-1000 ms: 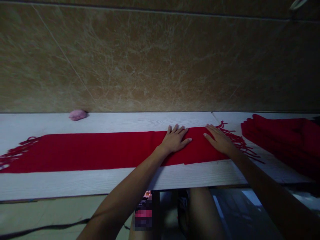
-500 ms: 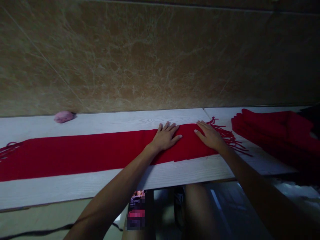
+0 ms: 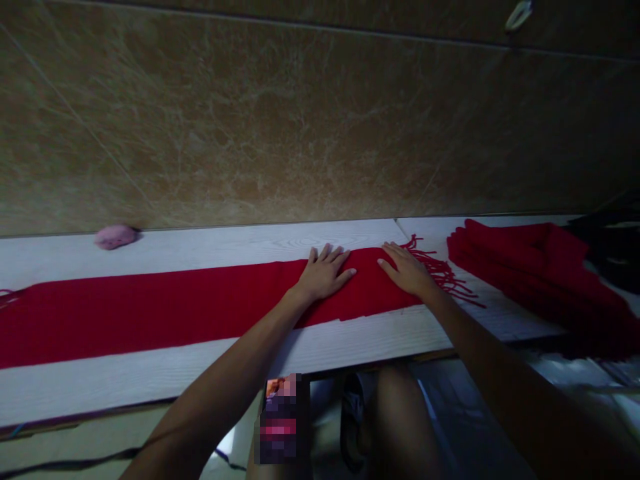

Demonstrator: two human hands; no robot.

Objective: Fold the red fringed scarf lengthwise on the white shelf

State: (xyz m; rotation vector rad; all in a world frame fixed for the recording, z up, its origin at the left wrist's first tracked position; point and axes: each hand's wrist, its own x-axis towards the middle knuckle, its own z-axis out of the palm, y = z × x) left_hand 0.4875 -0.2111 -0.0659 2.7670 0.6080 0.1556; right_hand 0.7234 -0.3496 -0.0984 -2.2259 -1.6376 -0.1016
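A long red scarf (image 3: 150,310) lies spread lengthwise on the white wood-grain table, with fringe at both ends. My left hand (image 3: 323,275) rests flat on it, right of its middle, fingers spread. Close to the right-hand fringe (image 3: 445,275), my right hand (image 3: 406,270) also lies flat on the cloth with its thumb apart. Between the two hands a stretch of the red fabric shows. Neither hand grips anything.
A heap of folded red cloth (image 3: 540,267) lies at the table's right, beside dark fabric (image 3: 615,247). A small pink object (image 3: 116,236) sits near the marbled tile wall (image 3: 280,120). A lit phone screen (image 3: 280,420) shows below the table (image 3: 165,383) edge.
The view has shifted slightly, so the table's things appear farther left and more of the wall and the dark fabric shows. Both hands stay flat on the same parts of the scarf.
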